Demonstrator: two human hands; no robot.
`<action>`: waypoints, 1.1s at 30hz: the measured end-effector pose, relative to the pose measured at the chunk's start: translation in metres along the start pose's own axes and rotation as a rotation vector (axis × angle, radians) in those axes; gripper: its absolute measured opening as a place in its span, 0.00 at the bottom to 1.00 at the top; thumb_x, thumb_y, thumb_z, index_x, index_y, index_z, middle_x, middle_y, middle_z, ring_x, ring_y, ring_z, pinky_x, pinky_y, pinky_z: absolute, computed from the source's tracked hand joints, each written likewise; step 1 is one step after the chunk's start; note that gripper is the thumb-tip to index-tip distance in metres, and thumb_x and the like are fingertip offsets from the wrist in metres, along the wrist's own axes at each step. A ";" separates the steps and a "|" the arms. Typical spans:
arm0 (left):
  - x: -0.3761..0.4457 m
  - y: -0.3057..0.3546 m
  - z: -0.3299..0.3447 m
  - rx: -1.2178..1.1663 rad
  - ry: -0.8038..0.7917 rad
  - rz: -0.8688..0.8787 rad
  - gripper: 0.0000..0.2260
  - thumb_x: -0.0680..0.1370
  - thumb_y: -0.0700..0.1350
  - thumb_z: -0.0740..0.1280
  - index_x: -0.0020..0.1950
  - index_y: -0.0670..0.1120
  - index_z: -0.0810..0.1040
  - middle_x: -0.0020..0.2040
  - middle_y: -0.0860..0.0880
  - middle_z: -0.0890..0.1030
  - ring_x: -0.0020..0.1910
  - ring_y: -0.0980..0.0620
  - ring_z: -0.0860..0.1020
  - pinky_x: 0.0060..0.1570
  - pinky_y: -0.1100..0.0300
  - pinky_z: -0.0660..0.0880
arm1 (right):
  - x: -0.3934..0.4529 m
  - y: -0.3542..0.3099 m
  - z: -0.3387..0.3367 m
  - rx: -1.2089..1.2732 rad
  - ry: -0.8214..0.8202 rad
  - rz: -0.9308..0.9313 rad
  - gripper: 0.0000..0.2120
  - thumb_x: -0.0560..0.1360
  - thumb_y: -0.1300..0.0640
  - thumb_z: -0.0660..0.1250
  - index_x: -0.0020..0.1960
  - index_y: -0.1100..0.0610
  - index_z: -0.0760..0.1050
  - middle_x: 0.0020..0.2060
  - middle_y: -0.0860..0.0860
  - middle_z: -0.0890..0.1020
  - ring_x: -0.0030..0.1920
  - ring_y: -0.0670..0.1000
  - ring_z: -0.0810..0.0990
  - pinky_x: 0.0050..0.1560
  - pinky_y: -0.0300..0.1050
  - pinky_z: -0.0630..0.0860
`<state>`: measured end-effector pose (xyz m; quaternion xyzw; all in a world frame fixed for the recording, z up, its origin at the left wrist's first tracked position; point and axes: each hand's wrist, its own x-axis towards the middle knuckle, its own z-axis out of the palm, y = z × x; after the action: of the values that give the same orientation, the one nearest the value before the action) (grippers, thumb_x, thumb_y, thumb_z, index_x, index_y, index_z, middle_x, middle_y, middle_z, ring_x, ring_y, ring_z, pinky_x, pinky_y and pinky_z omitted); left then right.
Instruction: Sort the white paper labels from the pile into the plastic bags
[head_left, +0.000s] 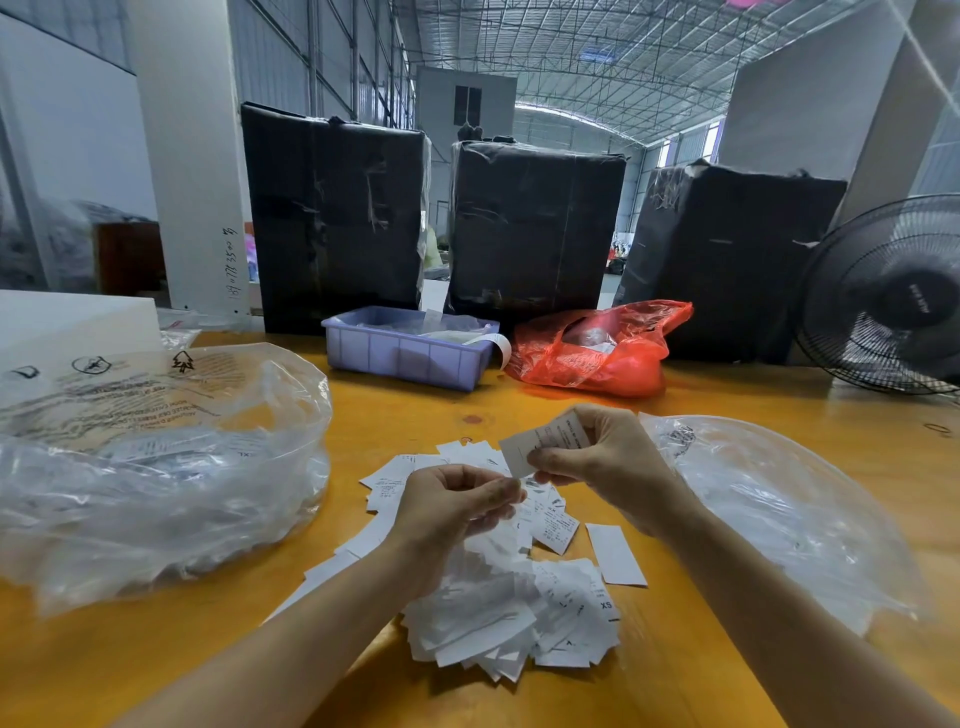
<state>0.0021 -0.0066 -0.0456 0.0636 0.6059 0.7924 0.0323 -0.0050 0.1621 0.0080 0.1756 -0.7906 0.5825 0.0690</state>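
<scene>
A white paper label (543, 447) is up off the table, pinched at its near corner by the right hand (608, 467), thumb below and fingers curled over the top edge, printed text showing on the far end. Just beside it, slightly nearer and to the left, the left hand (452, 512) hovers with fingers curled in toward the thumb, fingertips close to the label's lower edge; whether it actually pinches anything I cannot tell. Directly beneath both hands lies the pile of labels (519, 597), a loose white heap spread across the yellow table (519, 405), with one slip marked XS at its right edge and a blank label (618, 553) lying a little apart on the right. Flanking the pile are the bags: a big clear plastic bag (156, 467) with black printed warnings bulges on the left, and a second clear bag (779, 509) lies flatter on the right, just beside the right forearm. Farther back, a lilac plastic bin (405, 353) holds more white slips, with a red plastic bag (597, 353) touching its right side. Behind those stand three black-wrapped parcels (535, 228), and a black fan (893, 296) sits at the far right.
</scene>
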 end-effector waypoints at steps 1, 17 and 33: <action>0.000 0.000 0.000 0.000 0.001 0.000 0.09 0.63 0.43 0.75 0.39 0.41 0.82 0.40 0.42 0.85 0.35 0.53 0.82 0.34 0.66 0.76 | 0.000 0.000 0.001 -0.005 0.001 0.000 0.07 0.67 0.70 0.73 0.42 0.64 0.76 0.33 0.54 0.82 0.32 0.51 0.83 0.33 0.37 0.78; -0.002 0.000 0.001 0.021 -0.001 0.007 0.06 0.61 0.44 0.75 0.35 0.44 0.84 0.39 0.44 0.85 0.36 0.54 0.82 0.35 0.66 0.76 | 0.000 -0.001 0.001 0.051 0.052 -0.008 0.07 0.69 0.68 0.73 0.44 0.64 0.77 0.35 0.57 0.82 0.33 0.51 0.83 0.35 0.39 0.80; -0.001 0.000 0.000 0.016 -0.002 -0.013 0.01 0.67 0.38 0.74 0.37 0.44 0.84 0.39 0.45 0.85 0.36 0.55 0.83 0.33 0.67 0.75 | 0.001 0.001 0.002 -0.009 0.020 -0.033 0.07 0.68 0.68 0.73 0.44 0.64 0.77 0.36 0.57 0.83 0.34 0.51 0.83 0.37 0.42 0.80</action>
<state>0.0033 -0.0064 -0.0455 0.0609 0.6126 0.7871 0.0377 -0.0057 0.1601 0.0071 0.1825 -0.7895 0.5795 0.0871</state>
